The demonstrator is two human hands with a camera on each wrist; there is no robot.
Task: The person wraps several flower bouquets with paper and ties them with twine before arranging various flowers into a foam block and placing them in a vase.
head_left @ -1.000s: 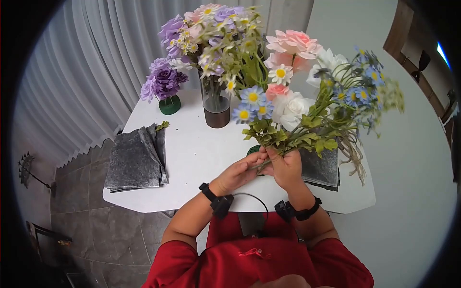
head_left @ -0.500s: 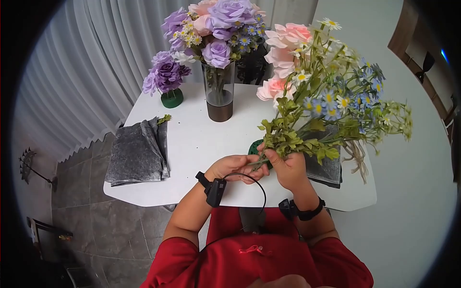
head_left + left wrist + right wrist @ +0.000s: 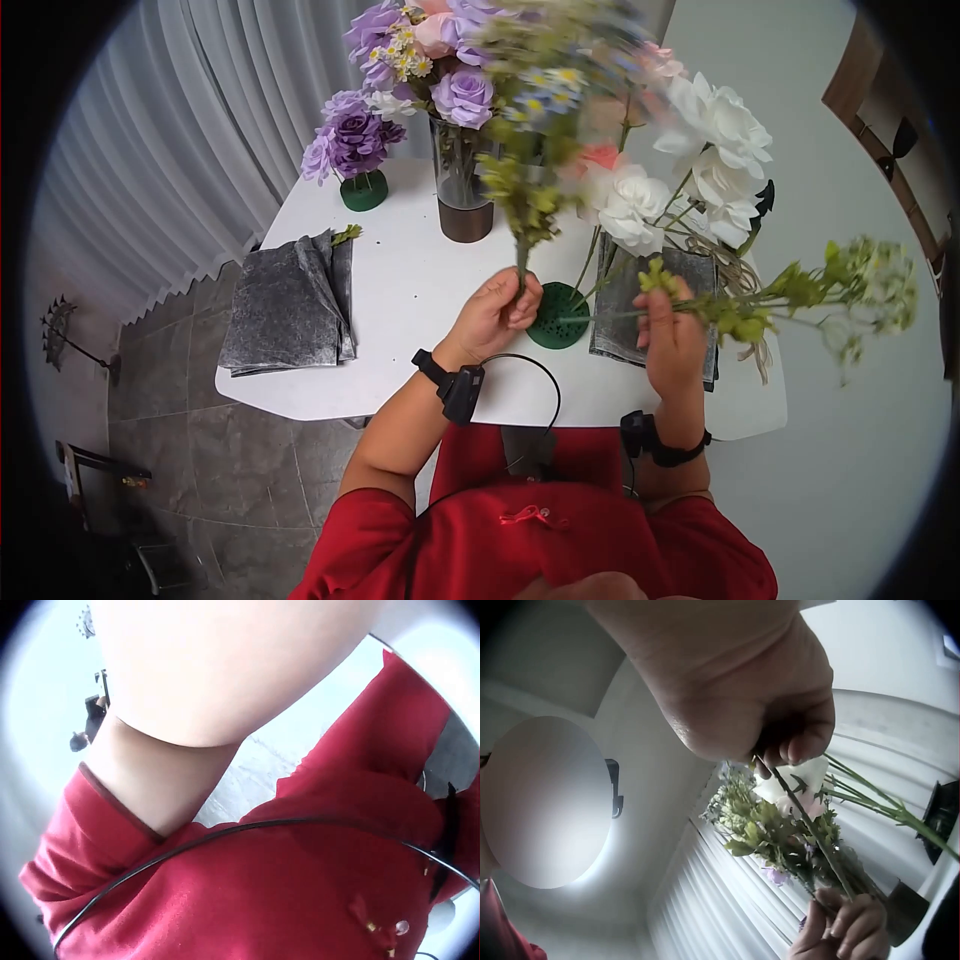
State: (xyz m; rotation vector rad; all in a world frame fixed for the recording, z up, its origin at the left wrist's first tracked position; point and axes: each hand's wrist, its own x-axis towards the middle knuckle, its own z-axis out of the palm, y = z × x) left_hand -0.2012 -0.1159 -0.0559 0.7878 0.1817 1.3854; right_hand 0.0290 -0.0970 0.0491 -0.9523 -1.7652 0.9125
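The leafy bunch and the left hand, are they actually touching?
Touching: the head view shows the left hand gripping the leafy bunch by its stems, fingers curled round them.

The person wore a short-sleeved red top (image 3: 455,525), its red cord bow (image 3: 525,515) at 6 o'clock in the head view, and red legwear (image 3: 585,455). Black wrist straps (image 3: 430,368) carried boxy black modules (image 3: 463,395); a thin black cable (image 3: 545,368) looped from the left one.

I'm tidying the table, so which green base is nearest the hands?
The near green base beside the left hand, with long stems rising from it; the other base, holding purple flowers, stands farther back, left of the tall vase.
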